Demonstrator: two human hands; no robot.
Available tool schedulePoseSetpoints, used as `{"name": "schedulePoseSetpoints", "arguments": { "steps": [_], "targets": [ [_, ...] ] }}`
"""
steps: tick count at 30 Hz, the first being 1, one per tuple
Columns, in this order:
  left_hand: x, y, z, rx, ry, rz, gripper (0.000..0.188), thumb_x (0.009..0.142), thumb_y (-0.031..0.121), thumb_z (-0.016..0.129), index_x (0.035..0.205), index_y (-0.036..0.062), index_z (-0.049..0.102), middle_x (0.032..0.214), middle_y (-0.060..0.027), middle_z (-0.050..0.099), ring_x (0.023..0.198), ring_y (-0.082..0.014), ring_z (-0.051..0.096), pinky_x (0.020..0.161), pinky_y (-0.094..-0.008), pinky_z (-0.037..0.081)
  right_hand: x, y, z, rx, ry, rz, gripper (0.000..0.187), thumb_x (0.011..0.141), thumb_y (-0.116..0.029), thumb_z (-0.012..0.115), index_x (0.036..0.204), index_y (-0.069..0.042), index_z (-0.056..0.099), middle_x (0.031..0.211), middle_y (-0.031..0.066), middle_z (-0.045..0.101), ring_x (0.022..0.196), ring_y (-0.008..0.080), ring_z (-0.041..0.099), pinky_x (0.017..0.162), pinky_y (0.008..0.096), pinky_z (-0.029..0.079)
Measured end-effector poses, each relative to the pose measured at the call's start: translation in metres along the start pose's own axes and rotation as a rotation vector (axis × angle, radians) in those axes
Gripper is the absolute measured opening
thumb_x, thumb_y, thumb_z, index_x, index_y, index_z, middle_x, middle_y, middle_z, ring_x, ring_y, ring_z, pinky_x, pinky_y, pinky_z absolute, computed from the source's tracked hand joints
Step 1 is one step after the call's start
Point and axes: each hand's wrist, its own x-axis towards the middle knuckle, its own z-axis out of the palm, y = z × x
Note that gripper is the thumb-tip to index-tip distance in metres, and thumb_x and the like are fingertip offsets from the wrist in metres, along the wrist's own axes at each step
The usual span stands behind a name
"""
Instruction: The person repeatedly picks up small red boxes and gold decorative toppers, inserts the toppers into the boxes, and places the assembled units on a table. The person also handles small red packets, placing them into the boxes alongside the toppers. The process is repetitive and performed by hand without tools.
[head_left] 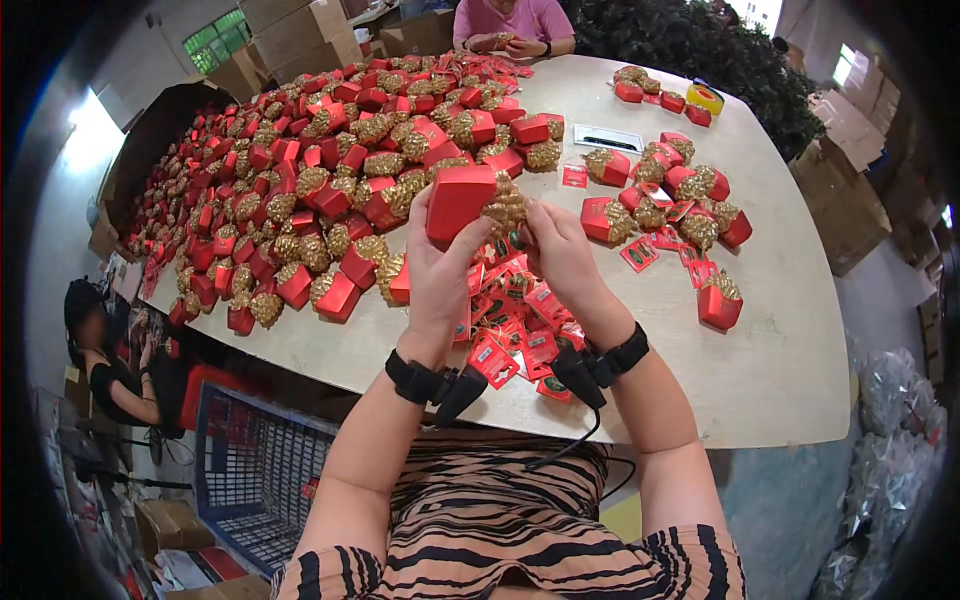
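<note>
My left hand [441, 265] is closed around a red-and-gold ornament [462, 200], with a smooth red base like a small carton and a bumpy, glittery gold top. The gold end points right, toward my right hand [558, 246]. Thumb and fingers of that hand are pinched together at the gold end; whatever is between them is too small to make out. Below both hands lies a loose pile of red cardboard tags [520, 325], partly covered by my wrists.
A big heap of similar ornaments [330, 150] covers the table's left side. More ornaments with tags [690, 190] lie at right, near a yellow tape roll [705, 97]. A blue plastic basket [255, 450] stands front left. Co-workers sit at the far edge [515, 25] and left [115, 370].
</note>
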Motion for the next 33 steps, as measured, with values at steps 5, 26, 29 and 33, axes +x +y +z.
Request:
{"name": "schedulePoseSetpoints", "arguments": {
  "steps": [5,26,29,33],
  "targets": [
    [0.017,-0.008,-0.003,0.199,-0.037,0.013,0.058,0.079,0.003,0.065,0.128,-0.0008,0.035,0.113,-0.0123,0.053,0.100,-0.0172,0.056,0.086,-0.0274,0.046,0.007,0.002,-0.009,0.000,0.003,0.044,0.036,0.096,-0.024,0.038,0.085,0.006,0.056,0.063,0.0015,0.046,0.061,0.0109,0.041,0.058,0.0297,0.036],
    [0.002,-0.061,-0.033,1.514,-0.728,0.352,0.015,0.072,0.009,0.064,0.087,0.0107,0.067,0.081,-0.0096,0.054,0.087,-0.0272,0.053,0.077,-0.0389,0.041,0.023,0.001,-0.093,-0.962,0.335,-0.171,0.029,0.082,-0.024,0.061,0.104,-0.006,0.063,0.098,0.0161,0.059,0.089,0.0318,0.060,0.078,0.0377,0.048],
    [0.003,-0.059,-0.031,1.530,-0.690,0.347,0.013,0.072,0.010,0.065,0.085,0.0097,0.066,0.082,-0.0089,0.054,0.088,-0.0273,0.053,0.077,-0.0393,0.041,0.025,0.015,-0.092,-0.733,0.125,-0.097,0.025,0.082,-0.020,0.060,0.099,-0.002,0.065,0.088,0.0155,0.064,0.079,0.0271,0.063,0.073,0.0353,0.049],
    [0.006,-0.054,-0.036,1.483,-0.693,0.221,0.010,0.074,0.012,0.063,0.083,0.0102,0.066,0.084,-0.0105,0.055,0.090,-0.0284,0.052,0.077,-0.0406,0.040,0.019,0.008,-0.069,-0.610,-0.248,0.116,0.025,0.080,-0.011,0.058,0.099,0.005,0.063,0.082,0.0097,0.065,0.061,0.0137,0.061,0.058,0.0262,0.049]
  ]
}}
